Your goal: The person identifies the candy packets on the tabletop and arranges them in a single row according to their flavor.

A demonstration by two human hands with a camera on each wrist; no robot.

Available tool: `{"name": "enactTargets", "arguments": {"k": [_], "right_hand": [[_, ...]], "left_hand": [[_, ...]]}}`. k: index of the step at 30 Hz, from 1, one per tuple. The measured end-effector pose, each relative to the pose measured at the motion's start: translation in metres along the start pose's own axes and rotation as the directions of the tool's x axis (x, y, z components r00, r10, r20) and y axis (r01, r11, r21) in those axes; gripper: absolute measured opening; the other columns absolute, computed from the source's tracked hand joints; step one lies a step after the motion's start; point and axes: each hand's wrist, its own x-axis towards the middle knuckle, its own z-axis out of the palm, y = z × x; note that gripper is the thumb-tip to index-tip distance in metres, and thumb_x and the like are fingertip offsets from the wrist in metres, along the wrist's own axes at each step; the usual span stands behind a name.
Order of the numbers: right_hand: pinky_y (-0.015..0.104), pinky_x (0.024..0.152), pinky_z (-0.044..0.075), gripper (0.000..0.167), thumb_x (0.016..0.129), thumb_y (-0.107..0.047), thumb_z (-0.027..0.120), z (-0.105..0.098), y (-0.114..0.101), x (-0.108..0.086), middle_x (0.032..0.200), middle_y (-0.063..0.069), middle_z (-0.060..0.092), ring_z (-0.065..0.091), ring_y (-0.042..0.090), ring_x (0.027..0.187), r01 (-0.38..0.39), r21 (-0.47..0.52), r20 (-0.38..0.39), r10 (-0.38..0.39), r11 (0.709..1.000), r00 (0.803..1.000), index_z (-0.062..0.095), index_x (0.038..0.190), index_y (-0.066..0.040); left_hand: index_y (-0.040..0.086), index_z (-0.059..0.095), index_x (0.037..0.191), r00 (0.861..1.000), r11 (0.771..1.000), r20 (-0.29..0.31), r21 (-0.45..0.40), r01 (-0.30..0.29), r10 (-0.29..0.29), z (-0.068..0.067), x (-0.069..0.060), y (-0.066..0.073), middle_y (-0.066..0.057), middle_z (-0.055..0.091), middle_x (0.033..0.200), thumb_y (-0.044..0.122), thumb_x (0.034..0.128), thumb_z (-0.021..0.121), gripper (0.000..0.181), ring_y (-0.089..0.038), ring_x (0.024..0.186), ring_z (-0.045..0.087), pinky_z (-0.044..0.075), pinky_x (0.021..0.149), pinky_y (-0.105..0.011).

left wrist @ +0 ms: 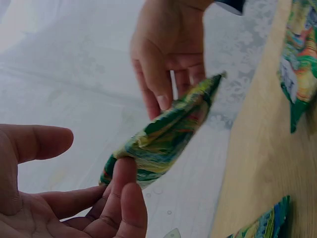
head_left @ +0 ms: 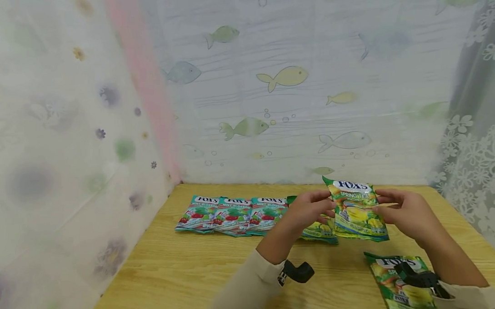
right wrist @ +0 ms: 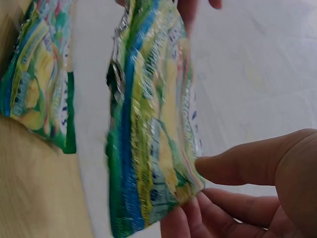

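Note:
A yellow-green FOX'S Spring Tea candy bag (head_left: 358, 214) is held up above the table, its front towards me. My right hand (head_left: 409, 212) pinches its right side, with the thumb (right wrist: 233, 161) on the front and the fingers behind. At the bag's left side is my left hand (head_left: 303, 214); in the left wrist view its fingers (left wrist: 124, 181) touch the bag while the thumb stands apart. A second Spring Tea bag (head_left: 321, 233) lies partly hidden behind the left hand. Under the right wrist lies another Spring Tea bag (head_left: 384, 274), partly covered by the wrist camera.
Three teal FOX'S Mint Blossom bags, the leftmost (head_left: 198, 214) among them, lie overlapping in a row on the wooden table (head_left: 174, 275), to the left of the Spring Tea bags. A fish-patterned curtain (head_left: 286, 98) hangs behind the table, with flowered sheeting at both sides.

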Motion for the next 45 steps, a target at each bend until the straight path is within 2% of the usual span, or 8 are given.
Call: {"name": "enactTargets", "arguments": {"k": [3, 7, 8, 13, 21, 24, 30, 45], "right_hand": [[0.029, 0.07, 0.061, 0.063, 0.105, -0.031, 0.063, 0.005, 0.003, 0.002, 0.143, 0.034, 0.053, 0.071, 0.029, 0.106, 0.001, 0.004, -0.038, -0.001, 1.0, 0.999, 0.044, 0.154, 0.004], [0.032, 0.072, 0.06, 0.061, 0.105, -0.03, 0.062, 0.013, 0.007, 0.006, 0.143, 0.033, 0.054, 0.068, 0.036, 0.112, -0.007, -0.002, -0.085, 0.006, 1.0, 0.996, 0.045, 0.154, 0.003], [0.035, 0.075, 0.061, 0.062, 0.105, -0.03, 0.062, 0.014, 0.009, 0.007, 0.144, 0.033, 0.053, 0.064, 0.045, 0.118, -0.008, -0.001, -0.088, 0.008, 1.0, 0.996, 0.044, 0.154, 0.003], [0.047, 0.082, 0.062, 0.066, 0.105, -0.034, 0.063, 0.022, 0.018, 0.01, 0.149, 0.034, 0.049, 0.057, 0.051, 0.127, -0.012, 0.005, -0.089, 0.012, 1.0, 0.996, 0.043, 0.154, 0.005], [0.051, 0.087, 0.06, 0.064, 0.106, -0.03, 0.061, 0.036, 0.032, 0.016, 0.152, 0.034, 0.046, 0.054, 0.052, 0.13, -0.043, -0.003, -0.066, 0.043, 0.999, 0.997, 0.041, 0.154, 0.006], [0.054, 0.09, 0.059, 0.065, 0.106, -0.032, 0.06, 0.04, 0.035, 0.018, 0.153, 0.034, 0.044, 0.052, 0.053, 0.132, -0.056, -0.002, -0.042, 0.056, 0.998, 0.998, 0.041, 0.154, 0.007], [0.055, 0.093, 0.057, 0.063, 0.107, -0.029, 0.055, 0.045, 0.044, 0.021, 0.155, 0.035, 0.041, 0.049, 0.054, 0.134, -0.085, -0.012, 0.001, 0.085, 0.996, 0.996, 0.039, 0.155, 0.009], [0.062, 0.1, 0.051, 0.062, 0.108, -0.026, 0.05, 0.053, 0.055, 0.025, 0.157, 0.038, 0.035, 0.042, 0.056, 0.138, -0.125, 0.005, 0.05, 0.124, 0.992, 0.991, 0.034, 0.156, 0.01]], "left_hand": [[0.009, 0.052, 0.152, 0.999, 1.0, -0.046, 0.012, -0.007, 0.007, 0.004, 0.005, -0.004, 0.002, 0.068, 0.128, 0.03, 0.102, 0.066, 0.056, -0.013, 0.095, 0.069, 0.059, 0.093, -0.046], [0.007, 0.055, 0.149, 0.994, 1.0, -0.106, 0.012, -0.001, 0.002, 0.008, 0.015, -0.013, 0.002, 0.069, 0.121, 0.027, 0.1009, 0.067, 0.054, -0.013, 0.091, 0.067, 0.06, 0.086, -0.038], [0.006, 0.055, 0.149, 0.993, 1.0, -0.116, 0.013, -0.001, 0.003, 0.009, 0.017, -0.016, 0.001, 0.069, 0.121, 0.027, 0.1008, 0.067, 0.054, -0.014, 0.091, 0.067, 0.06, 0.085, -0.037], [0.007, 0.058, 0.147, 0.987, 1.0, -0.163, -0.013, 0.013, -0.015, 0.015, 0.023, -0.028, -0.001, 0.068, 0.125, 0.027, 0.102, 0.066, 0.05, -0.015, 0.098, 0.066, 0.058, 0.096, -0.048], [0.007, 0.069, 0.131, 0.967, 0.995, -0.24, -0.059, 0.074, -0.086, 0.02, 0.028, -0.041, -0.01, 0.07, 0.114, 0.034, 0.1042, 0.062, 0.039, -0.028, 0.103, 0.069, 0.057, 0.095, -0.051], [0.005, 0.07, 0.128, 0.964, 0.992, -0.246, -0.088, 0.087, -0.106, 0.019, 0.029, -0.045, -0.012, 0.07, 0.12, 0.035, 0.1046, 0.06, 0.04, -0.03, 0.105, 0.069, 0.058, 0.093, -0.051], [0.007, 0.065, 0.137, 0.967, 0.988, -0.21, -0.083, 0.13, -0.145, 0.019, 0.033, -0.057, -0.013, 0.067, 0.133, 0.036, 0.1057, 0.059, 0.043, -0.033, 0.112, 0.068, 0.059, 0.093, -0.047], [0.009, 0.06, 0.143, 0.971, 0.98, -0.149, -0.104, 0.17, -0.184, 0.019, 0.035, -0.073, -0.01, 0.067, 0.136, 0.04, 0.1029, 0.063, 0.05, -0.027, 0.117, 0.07, 0.059, 0.097, -0.041]]}}
